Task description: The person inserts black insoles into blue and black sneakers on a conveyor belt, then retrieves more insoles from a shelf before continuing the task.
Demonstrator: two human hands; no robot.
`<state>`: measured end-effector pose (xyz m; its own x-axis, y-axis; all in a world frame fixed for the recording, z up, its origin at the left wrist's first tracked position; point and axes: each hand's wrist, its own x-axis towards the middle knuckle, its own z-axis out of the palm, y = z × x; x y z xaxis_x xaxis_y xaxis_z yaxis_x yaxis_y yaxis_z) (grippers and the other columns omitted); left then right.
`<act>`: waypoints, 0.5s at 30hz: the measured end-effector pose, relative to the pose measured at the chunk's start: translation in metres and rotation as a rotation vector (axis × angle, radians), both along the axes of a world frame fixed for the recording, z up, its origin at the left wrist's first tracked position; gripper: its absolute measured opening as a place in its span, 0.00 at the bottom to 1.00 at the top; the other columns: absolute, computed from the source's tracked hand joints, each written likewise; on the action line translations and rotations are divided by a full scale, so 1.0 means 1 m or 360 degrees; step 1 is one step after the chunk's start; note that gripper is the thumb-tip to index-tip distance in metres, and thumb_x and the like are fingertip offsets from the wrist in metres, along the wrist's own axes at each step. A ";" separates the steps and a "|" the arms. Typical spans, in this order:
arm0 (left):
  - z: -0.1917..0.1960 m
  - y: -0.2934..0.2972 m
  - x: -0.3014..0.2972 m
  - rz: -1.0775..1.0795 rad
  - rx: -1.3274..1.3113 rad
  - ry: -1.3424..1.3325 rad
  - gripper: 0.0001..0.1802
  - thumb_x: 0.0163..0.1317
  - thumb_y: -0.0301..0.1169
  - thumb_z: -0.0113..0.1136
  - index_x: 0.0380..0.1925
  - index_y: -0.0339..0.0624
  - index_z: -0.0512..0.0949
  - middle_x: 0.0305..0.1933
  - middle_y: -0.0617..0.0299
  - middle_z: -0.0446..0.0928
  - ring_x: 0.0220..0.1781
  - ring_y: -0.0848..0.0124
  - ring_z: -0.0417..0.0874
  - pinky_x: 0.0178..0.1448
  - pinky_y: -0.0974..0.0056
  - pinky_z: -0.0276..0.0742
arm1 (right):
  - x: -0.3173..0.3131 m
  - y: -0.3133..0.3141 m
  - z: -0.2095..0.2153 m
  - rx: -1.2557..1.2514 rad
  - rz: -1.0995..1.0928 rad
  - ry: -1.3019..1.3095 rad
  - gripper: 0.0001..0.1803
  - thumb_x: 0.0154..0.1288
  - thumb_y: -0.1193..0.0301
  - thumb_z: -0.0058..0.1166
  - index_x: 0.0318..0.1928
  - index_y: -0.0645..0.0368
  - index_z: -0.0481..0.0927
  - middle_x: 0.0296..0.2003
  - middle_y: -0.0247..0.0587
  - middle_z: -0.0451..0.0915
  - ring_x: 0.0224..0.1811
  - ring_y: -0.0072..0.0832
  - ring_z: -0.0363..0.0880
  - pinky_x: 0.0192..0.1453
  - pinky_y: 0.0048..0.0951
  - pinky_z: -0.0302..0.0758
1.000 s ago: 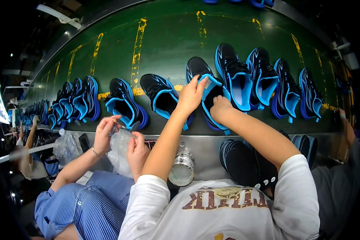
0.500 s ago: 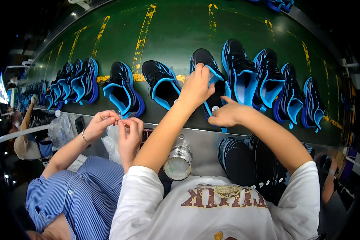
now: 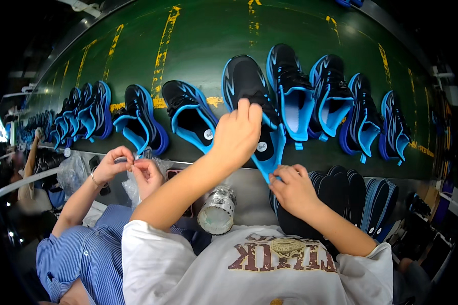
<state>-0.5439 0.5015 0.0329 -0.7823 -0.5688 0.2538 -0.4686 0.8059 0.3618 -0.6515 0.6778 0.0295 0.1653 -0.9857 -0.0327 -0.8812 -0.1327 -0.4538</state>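
Note:
In front of me a black and blue sneaker (image 3: 243, 76) lies with its toe pointing away. My left hand (image 3: 239, 133) is closed at its tongue and laces, the fingertips partly hidden. My right hand (image 3: 296, 189) is closed on the blue heel edge, pulled back toward me. Between them the sneaker's opening shows a dark insole with a round white sticker (image 3: 261, 147). To the left, another sneaker (image 3: 192, 109) has a similar white sticker inside. Below my right hand, black insoles (image 3: 336, 195) with pale striped edges stand stacked.
Sneakers line the green belt (image 3: 203, 46) on both sides; one sneaker (image 3: 293, 91) sits close to the right. A round container wrapped in silvery tape (image 3: 217, 209) stands on the metal ledge. At left, a co-worker's hands (image 3: 132, 168) work beside clear plastic bags (image 3: 72, 173).
My right hand has moved from the sneaker's opening back to its heel edge. My left hand has come nearer, still at the tongue. The view has shifted slightly, and more insoles show.

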 end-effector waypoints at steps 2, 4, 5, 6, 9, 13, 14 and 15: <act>0.003 0.003 0.000 -0.0047 -0.0189 -0.0052 0.16 0.42 0.27 0.59 0.28 0.37 0.63 0.29 0.52 0.65 0.21 0.59 0.72 0.23 0.61 0.70 | -0.001 0.001 0.002 0.0011 -0.0050 -0.0073 0.12 0.51 0.71 0.55 0.38 0.60 0.76 0.38 0.39 0.72 0.48 0.34 0.70 0.50 0.37 0.62; -0.001 -0.009 -0.004 0.0016 -0.0322 -0.0177 0.14 0.43 0.28 0.58 0.27 0.38 0.64 0.27 0.55 0.65 0.22 0.60 0.72 0.24 0.63 0.69 | 0.001 -0.005 0.004 -0.0060 -0.0141 -0.0197 0.12 0.51 0.72 0.54 0.38 0.61 0.76 0.39 0.40 0.72 0.47 0.36 0.70 0.50 0.36 0.63; -0.014 -0.020 -0.003 0.0092 -0.0434 -0.0188 0.13 0.45 0.29 0.56 0.28 0.38 0.63 0.27 0.56 0.65 0.21 0.61 0.73 0.24 0.62 0.69 | 0.003 -0.016 0.006 -0.0143 -0.0206 -0.0272 0.12 0.52 0.72 0.54 0.38 0.61 0.76 0.39 0.40 0.72 0.47 0.37 0.71 0.50 0.36 0.63; -0.023 -0.031 -0.002 0.0160 -0.0522 -0.0318 0.14 0.45 0.31 0.56 0.29 0.38 0.64 0.29 0.54 0.67 0.21 0.61 0.75 0.24 0.62 0.70 | 0.000 -0.025 0.007 -0.0229 -0.0267 -0.0355 0.11 0.52 0.72 0.53 0.38 0.61 0.76 0.39 0.41 0.72 0.46 0.37 0.71 0.50 0.36 0.64; -0.038 -0.042 0.000 0.0252 -0.0521 -0.0403 0.17 0.42 0.35 0.56 0.31 0.37 0.67 0.35 0.51 0.72 0.18 0.63 0.76 0.24 0.62 0.73 | -0.026 -0.042 0.007 -0.0546 -0.0448 -0.0351 0.19 0.50 0.70 0.55 0.44 0.62 0.72 0.41 0.44 0.73 0.44 0.40 0.71 0.50 0.37 0.63; -0.043 -0.030 -0.002 0.0167 -0.1002 -0.0686 0.13 0.46 0.32 0.52 0.29 0.33 0.72 0.47 0.33 0.69 0.18 0.67 0.77 0.24 0.67 0.71 | -0.089 -0.043 -0.013 -0.0594 -0.0942 0.0093 0.21 0.52 0.61 0.53 0.42 0.63 0.73 0.37 0.47 0.74 0.43 0.39 0.71 0.57 0.47 0.55; -0.044 -0.029 -0.004 0.0140 -0.1057 -0.0744 0.12 0.47 0.32 0.51 0.28 0.33 0.72 0.48 0.31 0.68 0.18 0.67 0.77 0.24 0.66 0.70 | -0.109 -0.034 -0.036 -0.0462 -0.0910 0.0243 0.20 0.53 0.59 0.52 0.41 0.62 0.74 0.35 0.47 0.75 0.42 0.38 0.72 0.58 0.48 0.53; -0.045 -0.027 -0.006 0.0120 -0.1103 -0.0805 0.12 0.48 0.31 0.51 0.28 0.33 0.73 0.50 0.29 0.66 0.19 0.67 0.77 0.24 0.66 0.70 | -0.126 -0.026 -0.040 -0.0293 -0.0810 0.0298 0.19 0.54 0.57 0.51 0.39 0.61 0.75 0.32 0.46 0.76 0.40 0.37 0.73 0.58 0.47 0.53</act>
